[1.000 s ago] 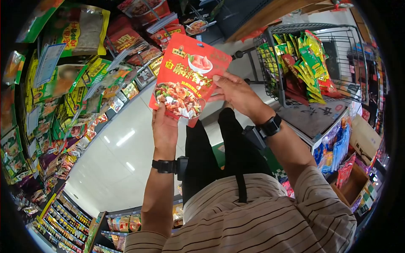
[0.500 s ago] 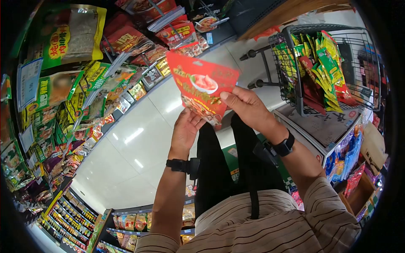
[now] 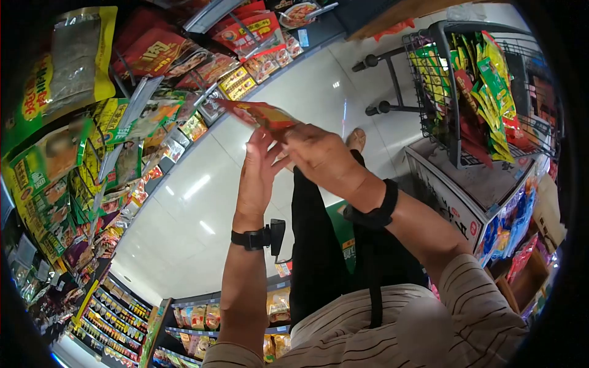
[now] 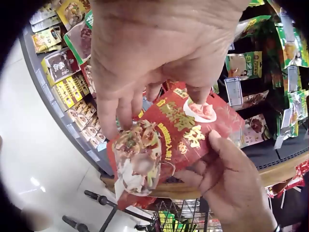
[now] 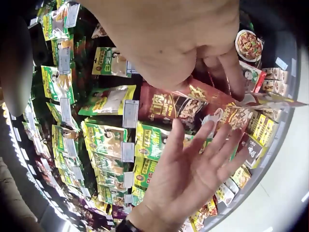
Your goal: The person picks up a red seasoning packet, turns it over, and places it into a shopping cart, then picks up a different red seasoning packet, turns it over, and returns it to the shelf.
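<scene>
In the head view, a red food packet (image 3: 261, 115) is tilted nearly edge-on, pinched at its near side by the right hand (image 3: 328, 161). Just below it, the left hand (image 3: 253, 178) has its palm up. The right wrist view shows the left hand (image 5: 188, 179) with fingers spread beside the packet (image 5: 217, 98); whether they touch it is unclear. In the left wrist view, the packet front (image 4: 186, 137) shows a dish picture and a white bowl, with the right thumb and fingers (image 4: 231, 169) gripping its lower right edge.
Hanging food packets (image 3: 52, 159) fill racks on the left, with small boxes (image 3: 238, 83) on the shelf beyond. A wire cart (image 3: 457, 104) holding green, yellow and red packets stands at the right, near a white-sided case (image 3: 445, 196). Pale tiled floor (image 3: 184, 214) lies between.
The packet has tipped from facing the head camera to nearly edge-on, moving up and left. The left fingers have come off its lower edge; the right hand has moved left with it.
</scene>
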The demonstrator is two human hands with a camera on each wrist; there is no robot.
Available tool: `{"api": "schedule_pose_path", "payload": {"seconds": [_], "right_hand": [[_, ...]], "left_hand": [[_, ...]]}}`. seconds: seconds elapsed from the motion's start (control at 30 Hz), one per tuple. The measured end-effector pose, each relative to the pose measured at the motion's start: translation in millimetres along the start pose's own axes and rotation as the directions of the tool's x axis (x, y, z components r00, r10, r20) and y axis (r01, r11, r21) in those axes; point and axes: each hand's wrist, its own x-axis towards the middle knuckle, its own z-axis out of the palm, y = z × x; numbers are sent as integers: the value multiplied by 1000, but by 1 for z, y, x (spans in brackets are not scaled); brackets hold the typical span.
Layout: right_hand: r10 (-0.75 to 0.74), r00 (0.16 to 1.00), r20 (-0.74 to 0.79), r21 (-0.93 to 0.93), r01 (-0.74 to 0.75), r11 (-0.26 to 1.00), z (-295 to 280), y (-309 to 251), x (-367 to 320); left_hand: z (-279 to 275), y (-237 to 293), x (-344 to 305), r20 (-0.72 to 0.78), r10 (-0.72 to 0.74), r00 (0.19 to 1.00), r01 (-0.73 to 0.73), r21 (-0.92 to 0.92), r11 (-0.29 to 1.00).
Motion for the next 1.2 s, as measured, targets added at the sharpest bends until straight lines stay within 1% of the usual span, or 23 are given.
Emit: {"api": "schedule_pose_path", "payload": {"seconds": [0.03, 0.13, 0.17, 0.27, 0.3, 0.4, 0.47, 0.57, 0.6, 0.7, 0.77, 0.8, 0.83, 0.87, 0.93, 0.97, 1.0, 1.03, 1.07, 1.1, 1.13, 1.17, 1.2], "right_hand": [[32, 997, 63, -124, -24, 992, 7, -5, -2], [41, 991, 128, -185, -16, 983, 23, -14, -2], [18, 993, 118, -235, 10, 972, 32, -13, -3], [-4, 992, 123, -203, 29, 979, 38, -16, 2], [-10, 994, 108, -221, 34, 975, 42, -16, 3], [-38, 997, 73, -268, 56, 962, 54, -15, 5], [-58, 996, 61, -292, 74, 954, 58, -14, 5], [-49, 996, 81, -325, 73, 943, 63, -13, 7], [-23, 996, 89, -310, 50, 949, 65, -13, 8], [22, 996, 89, -248, 1, 969, 67, -8, 11], [21, 998, 55, -183, -11, 983, 64, -1, 16], [47, 999, 25, -113, -44, 993, 64, 5, 18], [75, 997, -3, -40, -75, 996, 65, 12, 19], [103, 994, -31, 32, -102, 994, 65, 19, 22], [310, 937, 163, 240, -343, 908, 57, 26, 28], [384, 888, 253, 333, -453, 827, 57, 30, 32], [441, 827, 349, 409, -558, 722, 58, 36, 35], [451, 784, 427, 454, -617, 643, 66, 48, 37], [449, 782, 432, 486, -621, 615, 73, 58, 39], [446, 781, 437, 516, -624, 587, 78, 64, 44], [442, 780, 443, 545, -626, 558, 82, 70, 48], [443, 783, 436, 518, -621, 588, 83, 77, 52], [461, 758, 461, 505, -652, 566, 85, 83, 57]], "left_hand": [[1, 2, 3, 21, -4, 1000, 5, -33, 999], [-6, 11, 9, 19, 11, 1000, -7, -214, 977], [-6, 14, 13, -37, -8, 999, -2, -260, 966], [-32, 7, 19, 0, -20, 1000, 19, -374, 927], [-33, 6, 19, 13, -15, 1000, 19, -410, 912], [-48, -1, 23, 17, -19, 1000, 24, -417, 909], [-54, 1, 23, 50, -33, 998, 53, -455, 889], [-60, 1, 25, 77, -79, 994, 106, -484, 869], [-63, 1, 25, 80, -97, 992, 124, -488, 864], [-63, -2, 27, 189, -28, 982, 122, -508, 853], [-57, -3, 31, 81, -69, 994, 97, -407, 908], [-56, -2, 34, 24, -84, 996, 87, -355, 931], [-63, -6, 37, -6, -94, 996, 89, -264, 960], [-71, -9, 39, -111, -85, 990, 72, -111, 991], [-81, -10, 42, -308, -17, 951, 82, 199, 977], [-87, -11, 43, -365, 118, 924, 10, 330, 944], [-92, -7, 45, -339, 165, 926, -37, 353, 935], [-98, -2, 48, -312, 208, 927, -81, 375, 923], [-104, 1, 50, -285, 251, 925, -125, 395, 910], [-110, 2, 53, -282, 247, 927, -161, 297, 941], [-117, 4, 54, -294, 232, 927, -146, 287, 947], [-123, 6, 56, -306, 218, 927, -133, 275, 952], [-127, 7, 59, -316, 205, 926, -122, 264, 957]]}}
